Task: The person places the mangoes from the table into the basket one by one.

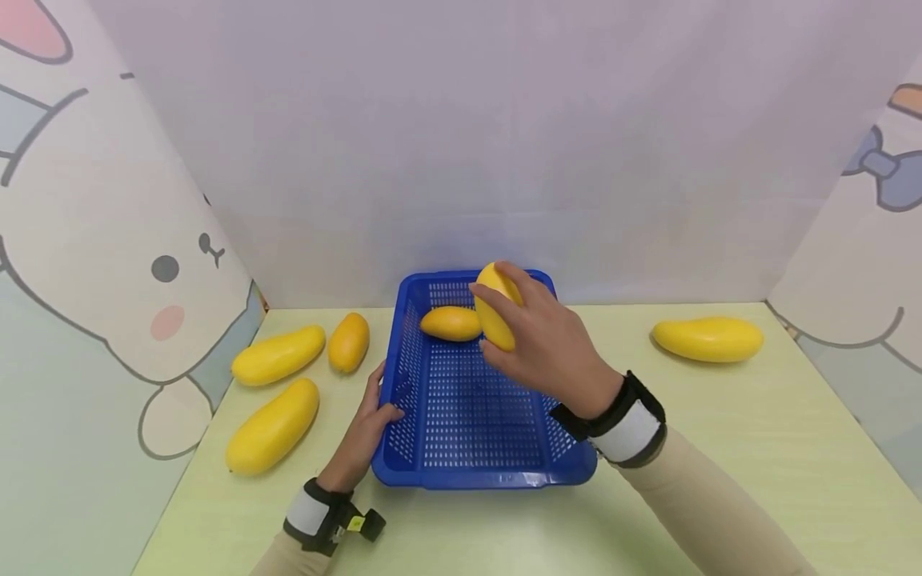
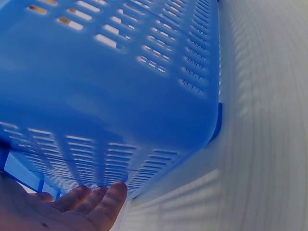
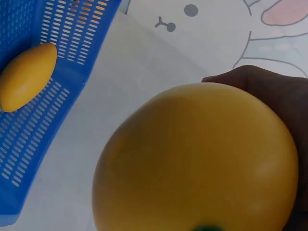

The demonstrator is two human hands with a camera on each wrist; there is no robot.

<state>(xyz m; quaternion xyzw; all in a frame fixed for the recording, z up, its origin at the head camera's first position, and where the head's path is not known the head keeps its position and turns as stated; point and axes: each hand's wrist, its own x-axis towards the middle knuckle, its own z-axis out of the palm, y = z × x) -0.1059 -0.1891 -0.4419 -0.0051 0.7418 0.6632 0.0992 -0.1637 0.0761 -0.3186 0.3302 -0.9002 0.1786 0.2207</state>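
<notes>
My right hand (image 1: 551, 344) grips a yellow mango (image 1: 495, 308) above the basket, fingers over its far side and thumb on the near side. In the right wrist view that mango (image 3: 197, 159) fills the lower middle, with a bit of green at its bottom edge. The blue perforated plastic basket (image 1: 483, 479) stands on the table, and a smaller mango (image 1: 450, 323) lies at its far end. My left hand (image 1: 363, 440) holds the basket's left rim, thumb over the edge. In the left wrist view its fingers (image 2: 113, 202) lie along the outside wall.
Left of the basket lie two long mangoes (image 1: 278, 355) (image 1: 274, 426) and a shorter orange-yellow mango (image 1: 349, 343). Another long mango (image 1: 708, 339) is at the far right of the pale green table (image 1: 763, 464). A white curtain-like wall (image 1: 504, 160) rises behind.
</notes>
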